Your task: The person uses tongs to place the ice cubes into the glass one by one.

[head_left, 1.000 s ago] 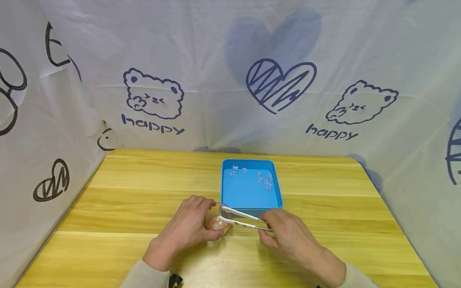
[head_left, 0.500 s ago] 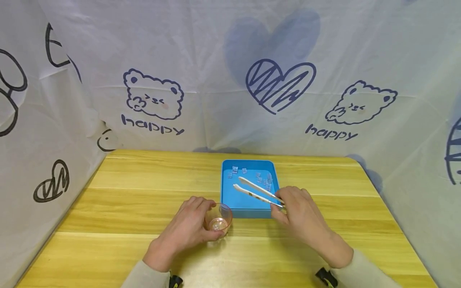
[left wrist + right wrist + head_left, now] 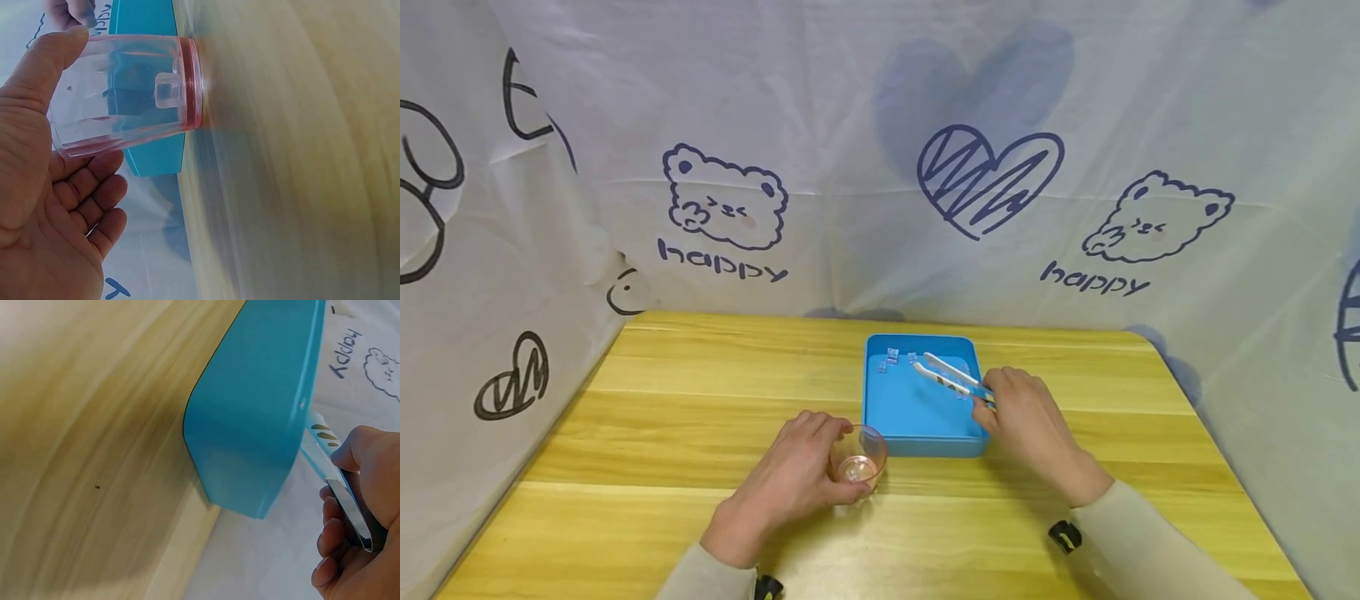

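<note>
We hold a clear cup (image 3: 858, 461) upright near the table's (image 3: 662, 417) front edge, just off the blue tray's (image 3: 880, 417) front left corner; our left hand (image 3: 790, 483) curls round its side, thumb along the wall, and one clear cube (image 3: 167, 90) sits on its bottom. Our right hand (image 3: 1026, 417) reaches over the tray's right rim and pinches white tongs (image 3: 946, 375), whose tips, slightly parted, point toward the small clear cubes (image 3: 891, 357) scattered along the tray's far edge. These cubes look slick and tiny, so a pinch set off-centre could flick one out of the tray, or a loose squeeze could drop it short of the cup.
</note>
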Available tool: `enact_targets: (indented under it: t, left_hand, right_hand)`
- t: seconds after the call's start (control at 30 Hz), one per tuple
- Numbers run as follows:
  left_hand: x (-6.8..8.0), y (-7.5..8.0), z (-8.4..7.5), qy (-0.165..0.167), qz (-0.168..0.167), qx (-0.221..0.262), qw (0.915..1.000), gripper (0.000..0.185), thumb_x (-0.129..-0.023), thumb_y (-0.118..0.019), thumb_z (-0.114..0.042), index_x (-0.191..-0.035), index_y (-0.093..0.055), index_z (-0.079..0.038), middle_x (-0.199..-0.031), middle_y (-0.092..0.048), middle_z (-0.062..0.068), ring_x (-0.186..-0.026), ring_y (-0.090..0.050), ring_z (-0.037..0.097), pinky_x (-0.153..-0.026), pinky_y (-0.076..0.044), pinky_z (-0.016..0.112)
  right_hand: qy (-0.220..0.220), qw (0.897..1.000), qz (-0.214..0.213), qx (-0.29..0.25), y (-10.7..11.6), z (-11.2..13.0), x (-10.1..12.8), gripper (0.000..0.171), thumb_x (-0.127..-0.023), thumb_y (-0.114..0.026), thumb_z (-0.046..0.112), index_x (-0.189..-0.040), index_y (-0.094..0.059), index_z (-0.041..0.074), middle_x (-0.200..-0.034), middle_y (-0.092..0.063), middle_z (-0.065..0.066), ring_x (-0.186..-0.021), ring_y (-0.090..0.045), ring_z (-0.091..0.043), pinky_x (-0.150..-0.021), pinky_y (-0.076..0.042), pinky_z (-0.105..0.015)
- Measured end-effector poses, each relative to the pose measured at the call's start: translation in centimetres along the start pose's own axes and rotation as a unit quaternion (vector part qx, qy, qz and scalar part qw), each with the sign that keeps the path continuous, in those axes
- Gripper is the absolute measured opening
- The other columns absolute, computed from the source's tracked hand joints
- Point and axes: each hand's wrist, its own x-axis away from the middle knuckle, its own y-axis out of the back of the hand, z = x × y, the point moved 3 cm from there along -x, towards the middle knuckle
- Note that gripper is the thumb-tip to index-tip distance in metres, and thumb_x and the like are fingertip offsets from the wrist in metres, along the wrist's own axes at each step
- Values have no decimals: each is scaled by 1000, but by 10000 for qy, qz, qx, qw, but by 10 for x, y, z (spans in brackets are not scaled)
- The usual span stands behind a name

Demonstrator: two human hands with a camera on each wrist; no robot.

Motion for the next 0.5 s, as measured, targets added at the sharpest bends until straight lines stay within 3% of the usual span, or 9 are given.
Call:
enact_targets:
  t: [0.23,0.5]
  left_hand:
    - [1,1,-1,-49,-76,-4,10000,76,-68,-76,-65,-123,-60,-14,-117,-63,-2,-112,-53,17,-105,-41,40]
    - [1,0,0,-58,-58,0,10000,77,-68,-76,-65,-123,-60,-14,-118,-63,-2,-111,-52,15,-106,-40,39]
  right_hand:
    - [-241,9978,614,36,-17,2,-18,16,-88,-61,22,-84,-57,7,-69,-46,-1,-64,-42,-17,-62,-37,-32]
    - [150,9971,738,90,-34,17,-38,20,-86,-63,21,-74,-49,12,-63,-39,0,-57,-37,-17,-56,-30,-29]
